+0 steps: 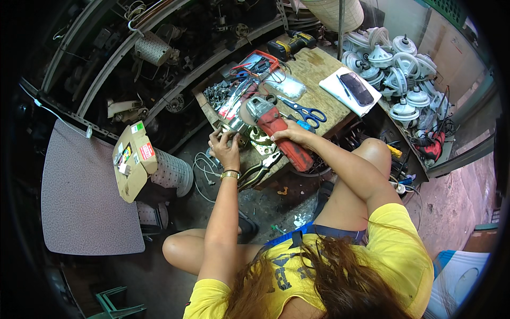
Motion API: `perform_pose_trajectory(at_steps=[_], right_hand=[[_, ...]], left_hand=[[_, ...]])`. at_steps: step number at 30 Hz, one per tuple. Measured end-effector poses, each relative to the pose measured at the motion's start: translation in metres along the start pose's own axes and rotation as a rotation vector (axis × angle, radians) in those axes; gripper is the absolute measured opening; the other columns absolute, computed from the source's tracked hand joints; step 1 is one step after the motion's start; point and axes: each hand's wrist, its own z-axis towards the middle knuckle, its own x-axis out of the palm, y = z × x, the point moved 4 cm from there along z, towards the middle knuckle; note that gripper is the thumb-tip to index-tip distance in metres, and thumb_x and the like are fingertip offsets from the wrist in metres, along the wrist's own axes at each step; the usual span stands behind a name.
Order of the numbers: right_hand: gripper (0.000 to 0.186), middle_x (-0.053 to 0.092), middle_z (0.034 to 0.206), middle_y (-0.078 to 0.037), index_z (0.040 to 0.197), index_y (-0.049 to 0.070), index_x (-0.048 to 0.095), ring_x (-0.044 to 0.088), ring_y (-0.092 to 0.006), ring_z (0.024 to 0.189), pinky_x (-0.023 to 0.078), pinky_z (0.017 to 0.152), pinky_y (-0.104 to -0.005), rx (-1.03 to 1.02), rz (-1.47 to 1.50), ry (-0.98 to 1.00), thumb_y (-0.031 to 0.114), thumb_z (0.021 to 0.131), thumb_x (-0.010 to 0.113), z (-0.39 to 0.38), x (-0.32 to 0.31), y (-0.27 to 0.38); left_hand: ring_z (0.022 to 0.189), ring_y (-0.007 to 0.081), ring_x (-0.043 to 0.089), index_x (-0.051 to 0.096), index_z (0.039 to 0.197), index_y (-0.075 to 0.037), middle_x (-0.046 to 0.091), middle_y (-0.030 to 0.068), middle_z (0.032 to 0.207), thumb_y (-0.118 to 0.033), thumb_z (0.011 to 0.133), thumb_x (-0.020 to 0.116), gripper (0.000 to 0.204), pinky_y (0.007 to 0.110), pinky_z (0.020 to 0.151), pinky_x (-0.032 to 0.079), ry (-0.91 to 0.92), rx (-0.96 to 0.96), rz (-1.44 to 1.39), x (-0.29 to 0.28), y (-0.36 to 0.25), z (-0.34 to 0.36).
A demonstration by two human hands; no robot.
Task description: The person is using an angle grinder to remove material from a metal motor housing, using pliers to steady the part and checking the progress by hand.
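My right hand (293,133) is wrapped round the red body of an angle grinder (274,121), its grey head pointing away from me and its disc by a shiny metal part (234,123). The bent fingers of my left hand (227,151) grip that part at the near left edge of the wooden workbench (323,59); the fingertips are partly hidden. Pliers (264,169) with black and yellow handles lie at the bench's near edge. Next to the grinder are a perforated metal plate (260,142) and blue-handled scissors (307,112).
On the bench are a heap of screws (217,95), a yellow-black cordless drill (291,45) and a phone (356,89) on white paper. White plastic gear housings (405,74) pile up at right. An open cardboard box (133,169) and a grey board (79,196) stand at left.
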Motion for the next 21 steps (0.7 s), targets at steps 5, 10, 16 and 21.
perform_pose_trajectory(at_steps=[5,10,16,21], right_hand=[[0.063,0.062,0.100,-0.011,0.119,0.001,0.053,0.061,-0.0185,0.085,0.051,0.075,-0.0331,0.015,0.007,0.029,0.023,0.066,0.079,0.000,0.006,0.000],[0.062,0.062,0.101,-0.011,0.120,0.001,0.053,0.061,-0.0183,0.085,0.051,0.076,-0.0333,0.007,-0.001,0.017,0.022,0.067,0.078,-0.003,0.008,0.006],[0.063,0.060,0.099,-0.009,0.120,0.000,0.050,0.060,-0.0174,0.084,0.050,0.076,-0.0315,0.027,-0.040,0.047,0.022,0.067,0.078,-0.008,0.012,0.012],[0.062,0.063,0.100,-0.009,0.119,0.003,0.054,0.062,-0.0174,0.083,0.052,0.074,-0.0327,-0.004,0.016,0.009,0.022,0.066,0.080,0.001,0.004,0.005]], left_hand=[[0.106,0.0244,0.053,0.072,0.085,-0.018,0.057,0.0029,0.113,-0.024,0.072,0.078,0.015,0.046,0.086,0.035,-0.011,-0.010,0.003,-0.001,0.003,0.000],[0.106,0.0248,0.053,0.072,0.085,-0.018,0.057,0.0033,0.113,-0.024,0.072,0.078,0.015,0.046,0.085,0.035,-0.017,-0.010,0.001,0.000,0.006,0.000],[0.106,0.0254,0.053,0.072,0.084,-0.018,0.057,0.0034,0.113,-0.025,0.073,0.078,0.015,0.045,0.086,0.035,-0.011,-0.017,0.021,0.000,0.004,0.000],[0.106,0.0251,0.052,0.072,0.085,-0.018,0.057,0.0033,0.112,-0.025,0.073,0.078,0.015,0.046,0.086,0.035,-0.031,-0.017,-0.002,0.002,0.001,0.001]])
